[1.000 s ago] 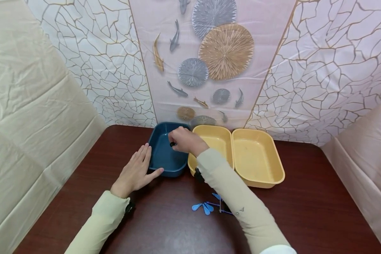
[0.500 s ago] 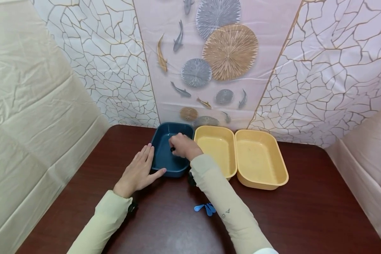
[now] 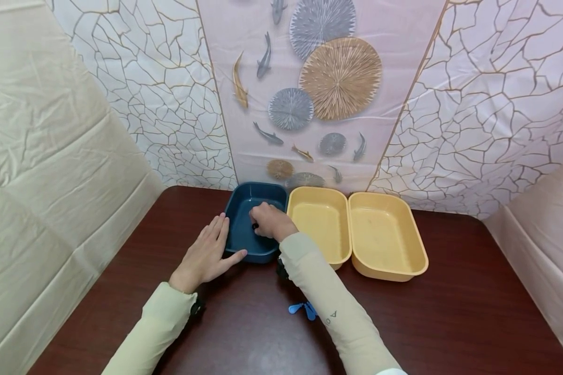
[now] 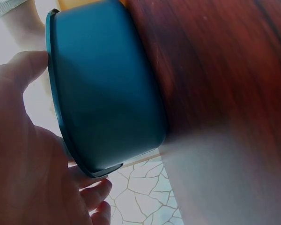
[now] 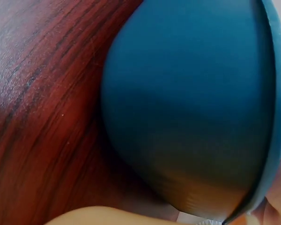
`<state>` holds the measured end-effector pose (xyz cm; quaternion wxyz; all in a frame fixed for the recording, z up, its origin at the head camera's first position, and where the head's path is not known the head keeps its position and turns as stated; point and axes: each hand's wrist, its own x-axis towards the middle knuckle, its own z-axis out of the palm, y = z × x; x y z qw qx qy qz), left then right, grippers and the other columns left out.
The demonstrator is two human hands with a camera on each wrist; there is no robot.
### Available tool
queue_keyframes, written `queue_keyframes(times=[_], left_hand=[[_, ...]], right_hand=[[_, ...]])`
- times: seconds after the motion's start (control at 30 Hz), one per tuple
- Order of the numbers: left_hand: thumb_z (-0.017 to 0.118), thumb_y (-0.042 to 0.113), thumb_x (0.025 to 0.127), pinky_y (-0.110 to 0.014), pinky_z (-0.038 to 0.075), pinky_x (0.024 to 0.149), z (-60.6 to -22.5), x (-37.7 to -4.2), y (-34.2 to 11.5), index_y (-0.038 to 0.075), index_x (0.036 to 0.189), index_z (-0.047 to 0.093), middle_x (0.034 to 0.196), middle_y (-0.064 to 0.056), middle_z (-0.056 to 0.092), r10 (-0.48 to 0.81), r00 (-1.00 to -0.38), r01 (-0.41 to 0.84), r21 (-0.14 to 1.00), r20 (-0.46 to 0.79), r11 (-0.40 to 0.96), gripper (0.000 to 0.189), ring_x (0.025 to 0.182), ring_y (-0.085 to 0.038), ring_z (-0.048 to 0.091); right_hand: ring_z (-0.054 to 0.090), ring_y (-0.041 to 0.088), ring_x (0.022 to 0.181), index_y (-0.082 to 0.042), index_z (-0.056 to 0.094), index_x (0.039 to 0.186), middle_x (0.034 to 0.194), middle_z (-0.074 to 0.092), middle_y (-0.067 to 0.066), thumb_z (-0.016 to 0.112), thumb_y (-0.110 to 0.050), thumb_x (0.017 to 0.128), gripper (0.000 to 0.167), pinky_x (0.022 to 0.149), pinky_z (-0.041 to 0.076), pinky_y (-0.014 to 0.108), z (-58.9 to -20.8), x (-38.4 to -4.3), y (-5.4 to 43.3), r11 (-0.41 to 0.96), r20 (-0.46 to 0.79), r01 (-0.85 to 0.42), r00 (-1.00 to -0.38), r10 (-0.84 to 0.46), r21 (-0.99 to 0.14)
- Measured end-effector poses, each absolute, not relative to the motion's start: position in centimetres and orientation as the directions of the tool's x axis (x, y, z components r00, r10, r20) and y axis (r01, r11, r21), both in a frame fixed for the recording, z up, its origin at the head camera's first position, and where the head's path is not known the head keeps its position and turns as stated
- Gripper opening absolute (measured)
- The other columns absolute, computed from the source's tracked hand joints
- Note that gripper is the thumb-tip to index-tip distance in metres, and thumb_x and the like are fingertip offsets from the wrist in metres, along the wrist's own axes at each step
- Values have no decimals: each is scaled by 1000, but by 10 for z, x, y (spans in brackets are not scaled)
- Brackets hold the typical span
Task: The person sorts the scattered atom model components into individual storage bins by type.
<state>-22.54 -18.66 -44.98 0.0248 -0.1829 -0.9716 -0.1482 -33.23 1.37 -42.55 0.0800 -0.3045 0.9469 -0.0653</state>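
In the head view, a dark blue plastic tray (image 3: 260, 257) stands at the back left of the table. My left hand (image 3: 204, 258) rests on it with straight fingers along the left rim and the thumb at the front corner. The left wrist view has the thumb at the rim of the blue tray (image 4: 98, 84). My right hand (image 3: 273, 221) reaches in over the tray with curled fingers and pinches a small black object (image 3: 255, 226), mostly hidden by the hand; I cannot tell its kind. The outer wall of the blue tray (image 5: 192, 79) fills much of the right wrist view.
Two yellow trays, a middle one (image 3: 326, 224) and a right one (image 3: 387, 234), stand in a row beside the blue tray. Several blue teardrop-shaped pieces (image 3: 295, 309) lie on the dark wooden table (image 3: 244, 323), partly behind the right forearm. Patterned cloth (image 3: 183, 94) hangs behind.
My right hand has come down and slightly nearer inside the blue tray, the black object with it. The right forearm now covers more of the blue pieces. My left hand keeps its place on the rim.
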Motion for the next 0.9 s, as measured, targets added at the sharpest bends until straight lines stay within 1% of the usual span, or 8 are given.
queue_keyframes(times=[0.1, 0.2, 0.33, 0.43, 0.6, 0.7, 0.8, 0.9], left_hand=[[56, 64, 100, -61, 22, 131, -450, -225, -186, -5, 166, 18, 176, -23, 17, 351, -931, 366, 284, 105, 886, 102, 164, -42, 17], [56, 64, 101, -61, 23, 131, -450, -225, -185, -5, 166, 19, 176, -24, 18, 352, -930, 369, 282, 109, 886, 102, 164, -43, 18], [57, 63, 100, -62, 24, 131, -449, -225, -185, -6, 166, 20, 175, -24, 19, 351, -929, 371, 275, 120, 887, 102, 163, -44, 20], [57, 63, 100, -62, 25, 130, -449, -225, -185, -7, 165, 21, 175, -25, 19, 351, -928, 372, 275, 125, 887, 102, 163, -44, 20], [57, 63, 100, -62, 26, 130, -450, -225, -186, -7, 165, 21, 175, -25, 19, 350, -928, 372, 267, 127, 889, 102, 163, -45, 21], [57, 63, 100, -62, 26, 130, -451, -225, -186, -7, 165, 21, 175, -25, 19, 348, -929, 369, 267, 125, 890, 102, 163, -45, 21], [57, 63, 100, -63, 26, 130, -451, -225, -185, -6, 165, 20, 175, -25, 19, 344, -932, 363, 266, 117, 893, 102, 163, -45, 21], [57, 62, 100, -63, 25, 130, -450, -225, -185, -6, 166, 20, 175, -25, 19, 343, -933, 360, 262, 108, 896, 102, 163, -46, 21]], right_hand=[[70, 15, 88, -12, 74, 110, 103, 74, 4, 74, -21, 101, 13, 83, 61, 30, -423, -332, 16, 805, -115, -569, -800, -589, -166], [70, 16, 91, -10, 74, 117, 107, 74, 6, 74, -21, 101, 20, 85, 62, 31, -413, -331, 20, 807, -113, -568, -802, -587, -161], [71, 20, 99, -6, 73, 126, 117, 73, 9, 73, -18, 101, 28, 91, 62, 34, -389, -329, 28, 808, -114, -566, -803, -585, -164], [70, 22, 104, -4, 72, 127, 121, 73, 11, 73, -16, 101, 29, 93, 61, 36, -370, -325, 38, 795, -122, -584, -788, -604, -164], [71, 23, 106, -3, 73, 127, 123, 74, 13, 73, -14, 100, 29, 94, 61, 36, -344, -314, 59, 762, -121, -630, -753, -646, -147], [71, 24, 107, -3, 73, 125, 122, 74, 14, 73, -14, 100, 27, 95, 60, 37, -332, -306, 72, 747, -121, -646, -738, -664, -158], [72, 25, 105, -2, 74, 120, 119, 75, 15, 74, -12, 99, 23, 95, 61, 37, -322, -299, 85, 717, -98, -676, -713, -695, -171], [72, 25, 100, -1, 76, 113, 111, 77, 15, 75, -10, 97, 18, 92, 61, 37, -313, -290, 99, 682, -63, -712, -683, -728, -164]])
